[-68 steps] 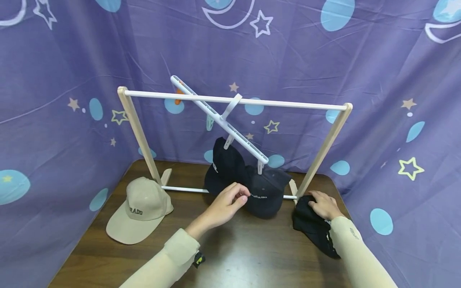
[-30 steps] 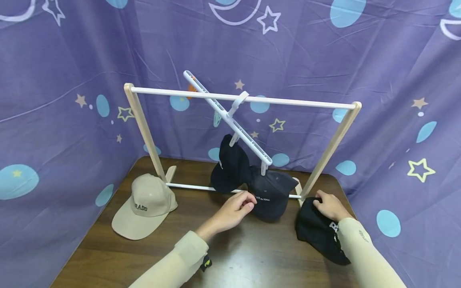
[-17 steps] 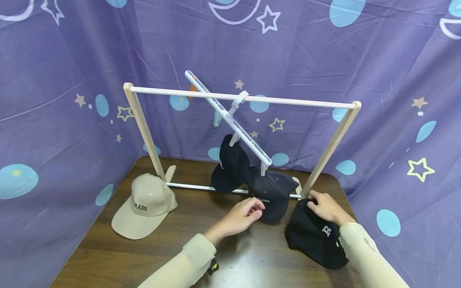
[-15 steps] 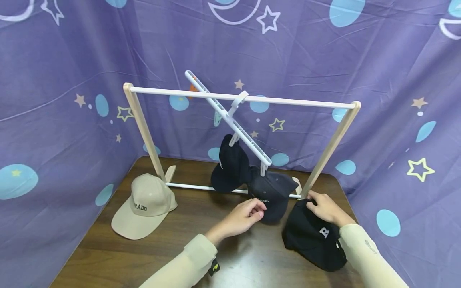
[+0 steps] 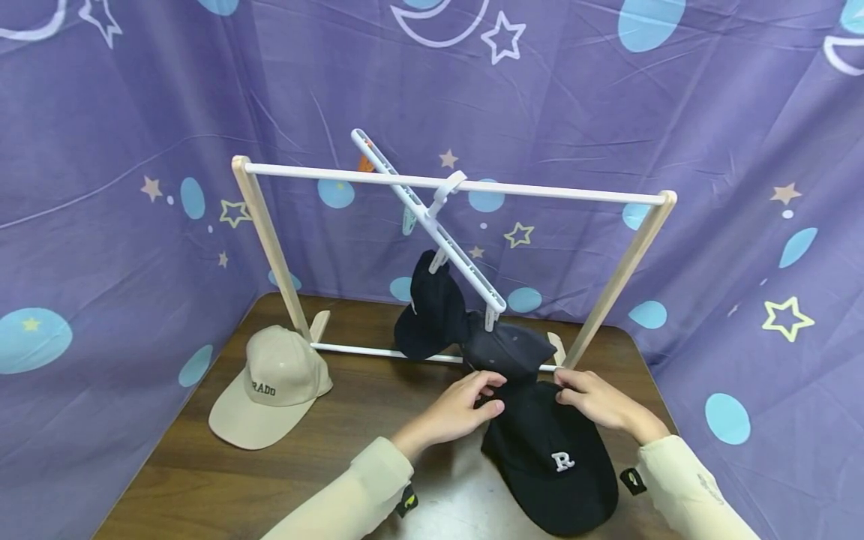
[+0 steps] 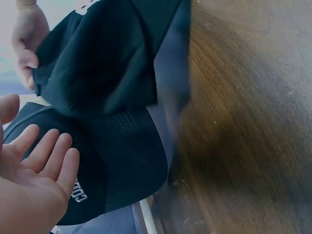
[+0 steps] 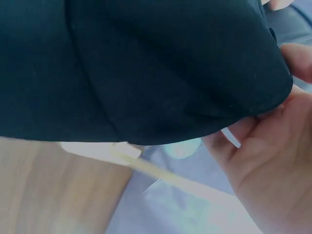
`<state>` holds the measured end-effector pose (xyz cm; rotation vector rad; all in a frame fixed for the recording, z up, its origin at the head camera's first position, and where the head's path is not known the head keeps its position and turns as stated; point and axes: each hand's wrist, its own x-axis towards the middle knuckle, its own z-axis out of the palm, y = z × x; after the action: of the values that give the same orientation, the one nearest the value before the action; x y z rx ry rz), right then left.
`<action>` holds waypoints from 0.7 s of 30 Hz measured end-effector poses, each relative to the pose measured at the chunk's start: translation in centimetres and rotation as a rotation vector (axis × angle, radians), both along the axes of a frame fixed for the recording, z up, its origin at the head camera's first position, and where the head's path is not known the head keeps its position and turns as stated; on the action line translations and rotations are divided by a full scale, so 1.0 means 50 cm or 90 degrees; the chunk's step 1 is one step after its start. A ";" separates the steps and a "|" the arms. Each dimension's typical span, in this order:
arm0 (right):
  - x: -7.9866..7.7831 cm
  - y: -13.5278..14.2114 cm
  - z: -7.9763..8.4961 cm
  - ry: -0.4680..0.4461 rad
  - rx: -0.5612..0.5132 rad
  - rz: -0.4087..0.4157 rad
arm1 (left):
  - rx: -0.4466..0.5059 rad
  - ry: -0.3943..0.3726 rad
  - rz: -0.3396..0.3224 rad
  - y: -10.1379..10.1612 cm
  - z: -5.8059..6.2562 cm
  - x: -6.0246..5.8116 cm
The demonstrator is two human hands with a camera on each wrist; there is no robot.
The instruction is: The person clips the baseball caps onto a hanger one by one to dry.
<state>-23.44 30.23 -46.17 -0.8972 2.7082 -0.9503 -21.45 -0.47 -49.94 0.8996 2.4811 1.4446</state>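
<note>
Black cloth cap (image 5: 543, 439), white-lettered, was before a hanging dark-navy cloth cap (image 5: 509, 349); brim nearward, long axis slanting right. Right hand (image 5: 601, 401) pinched its rear edge; left hand (image 5: 452, 412) nearby, fingers slightly apart.

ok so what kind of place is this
Likely a staged tabletop setup, perhaps for recording: purple cloth printed with moons and stars hangs behind and beside a brown table, on which stands a small rack. The room beyond is hidden.

Two caps (image 5: 435, 315) under the hanger (image 5: 466, 264), third cap (image 5: 553, 446) before them, fourth cap (image 5: 273, 394) left.
</note>
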 end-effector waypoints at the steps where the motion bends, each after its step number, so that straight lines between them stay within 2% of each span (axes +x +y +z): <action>1: 0.004 -0.006 0.005 0.003 -0.005 0.009 | -0.002 0.002 -0.001 0.001 0.002 0.001; 8: 0.031 -0.053 0.031 0.019 -0.048 0.061 | -0.015 -0.016 0.001 0.002 0.002 0.003; 16: 0.046 -0.089 0.040 0.003 -0.043 0.078 | -0.012 0.035 -0.028 -0.018 0.018 -0.002; 21: 0.047 -0.101 0.041 -0.015 -0.031 0.088 | -0.029 0.067 -0.046 -0.043 0.037 -0.006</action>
<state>-21.07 25.17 -44.09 -1.0595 2.5756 -0.9946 -21.74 -2.61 -48.08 1.0717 2.5146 1.3463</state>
